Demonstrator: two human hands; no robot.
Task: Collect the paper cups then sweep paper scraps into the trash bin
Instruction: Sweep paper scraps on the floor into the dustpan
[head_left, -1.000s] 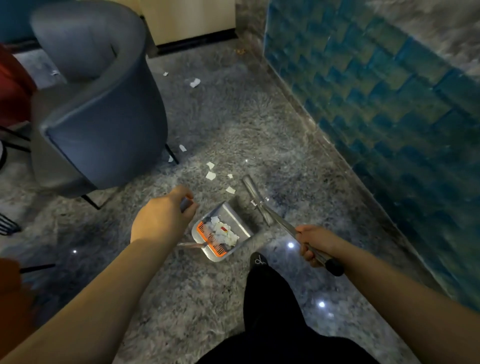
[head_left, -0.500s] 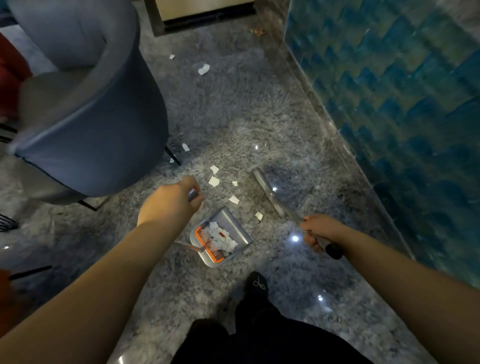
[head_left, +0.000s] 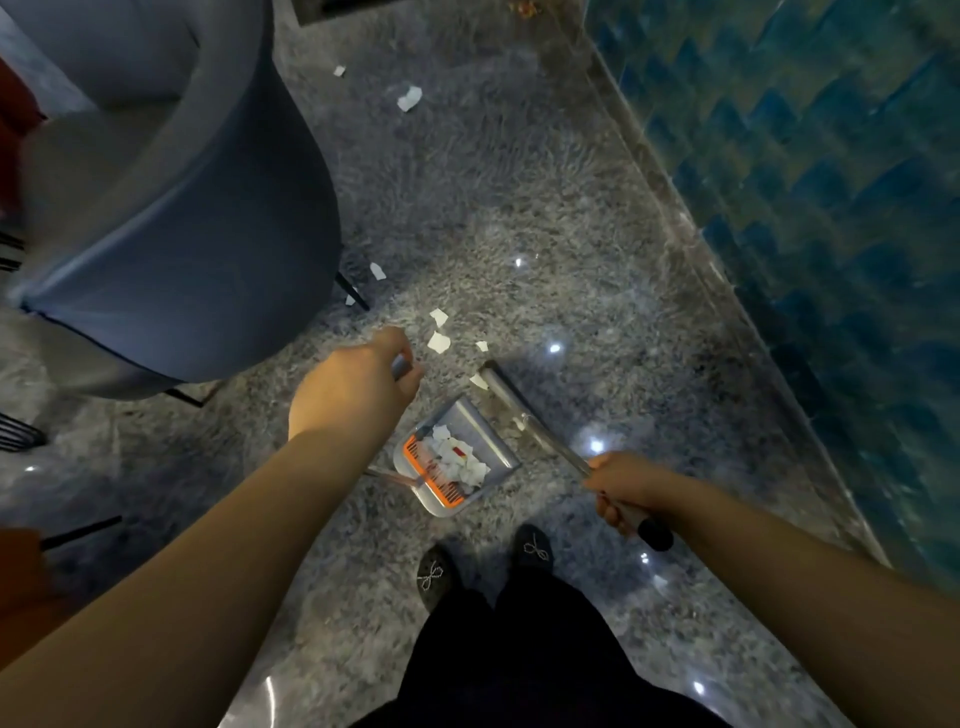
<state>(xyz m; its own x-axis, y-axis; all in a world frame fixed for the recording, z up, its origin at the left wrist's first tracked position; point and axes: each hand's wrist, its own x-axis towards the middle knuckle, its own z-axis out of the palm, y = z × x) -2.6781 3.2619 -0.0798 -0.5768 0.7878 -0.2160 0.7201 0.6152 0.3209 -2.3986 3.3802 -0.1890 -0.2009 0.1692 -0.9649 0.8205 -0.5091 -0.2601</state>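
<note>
**Broom reaches out past the loose scraps; pan already part-filled**

Change: a second ago the broom head (head_left: 501, 392) lay close along the dustpan (head_left: 470, 447); now it reaches further toward 12 o'clock, its far end up beside the nearest paper scraps (head_left: 439, 340). One scrap touches the broom's left side. Reads as set-up for a pull toward the pan, so sweeping is mid-course.

Grips: right hand (head_left: 626, 486) grip clamped round the broom handle, black end cap poking out behind. Left hand (head_left: 358, 387) grip closed on a metal handle that appears to belong to the dustpan; fingers partly hidden.

Containers: dustpan rests on the floor (head_left: 545, 234), mouth toward 1 o'clock. Inside: a heap of white scraps, one bit with red, against the orange comb edge.

Still loose: cluster at 11–12 o'clock of the pan, two by the chair (head_left: 171, 208) leg, two more far off at 12. No trash bin or paper cups in view.
</note>
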